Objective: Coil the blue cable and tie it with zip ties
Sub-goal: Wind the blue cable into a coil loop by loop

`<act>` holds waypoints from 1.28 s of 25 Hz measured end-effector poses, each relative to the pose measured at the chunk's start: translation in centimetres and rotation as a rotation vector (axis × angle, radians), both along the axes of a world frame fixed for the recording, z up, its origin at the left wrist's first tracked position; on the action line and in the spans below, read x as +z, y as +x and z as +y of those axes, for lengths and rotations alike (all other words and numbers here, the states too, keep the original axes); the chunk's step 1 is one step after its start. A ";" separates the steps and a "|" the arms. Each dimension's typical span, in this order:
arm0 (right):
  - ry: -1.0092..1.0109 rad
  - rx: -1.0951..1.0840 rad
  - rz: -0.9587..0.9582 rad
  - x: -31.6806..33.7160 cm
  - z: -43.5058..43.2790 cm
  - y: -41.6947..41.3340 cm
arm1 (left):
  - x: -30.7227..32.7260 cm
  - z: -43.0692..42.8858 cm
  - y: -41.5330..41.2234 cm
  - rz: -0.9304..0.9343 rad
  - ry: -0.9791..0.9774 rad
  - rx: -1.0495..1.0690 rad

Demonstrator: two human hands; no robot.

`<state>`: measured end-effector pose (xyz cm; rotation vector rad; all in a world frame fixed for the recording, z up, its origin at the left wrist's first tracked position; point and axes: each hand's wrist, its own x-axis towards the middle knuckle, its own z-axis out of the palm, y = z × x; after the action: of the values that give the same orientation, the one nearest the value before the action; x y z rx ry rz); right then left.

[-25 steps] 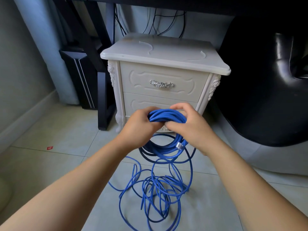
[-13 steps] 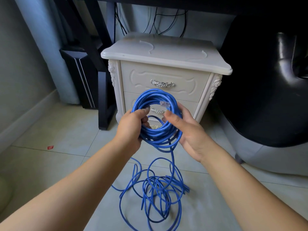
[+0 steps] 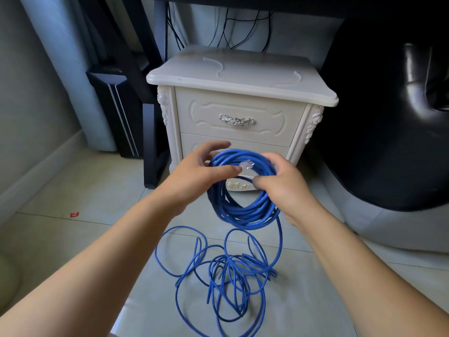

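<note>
The blue cable is partly wound into a coil (image 3: 243,212) that hangs in front of the white nightstand. My right hand (image 3: 281,186) grips the coil's upper right side, fingers curled round the strands. A clear plug (image 3: 246,164) lies on top of the coil. My left hand (image 3: 199,171) is at the coil's upper left with fingers spread and the thumb stretched toward the plug, not gripping. A loose tangle of the blue cable (image 3: 228,271) lies on the tiled floor below. Two thin clear curved strips (image 3: 215,66), probably zip ties, lie on the nightstand top.
The white nightstand (image 3: 243,93) with two drawers stands straight ahead. A black leather chair (image 3: 388,117) fills the right side. Black desk legs and a dark box (image 3: 121,110) are on the left. A small red scrap (image 3: 74,214) lies on the floor.
The coil has dropped lower and tilted from its upright pose. My left hand has released its grip and spread its fingers; my right hand has closed round the coil's right side.
</note>
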<state>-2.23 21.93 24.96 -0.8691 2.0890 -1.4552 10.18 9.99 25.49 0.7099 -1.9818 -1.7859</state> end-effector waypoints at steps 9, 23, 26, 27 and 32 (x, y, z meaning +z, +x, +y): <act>-0.206 -0.016 -0.168 1.1 0.8 -1.0 | -0.8 -1.2 0.0 -0.150 0.339 0.311; -0.561 -0.369 -0.596 1.9 1.5 -3.5 | -1.0 -1.1 -0.3 0.094 0.608 0.039; -0.349 -0.344 -0.240 1.7 2.0 -3.9 | -0.8 -1.3 0.0 0.106 0.464 -0.076; -0.245 -0.267 -0.034 1.6 2.1 -3.6 | -0.9 -1.3 -0.1 0.112 0.451 -0.079; 0.159 0.137 0.493 0.3 0.9 -1.1 | -0.6 -1.1 -0.4 0.129 0.326 -0.113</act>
<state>-3.35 22.79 25.24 -1.3835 2.3893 -1.0604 9.83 8.88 24.84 0.5691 -1.6962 -2.1938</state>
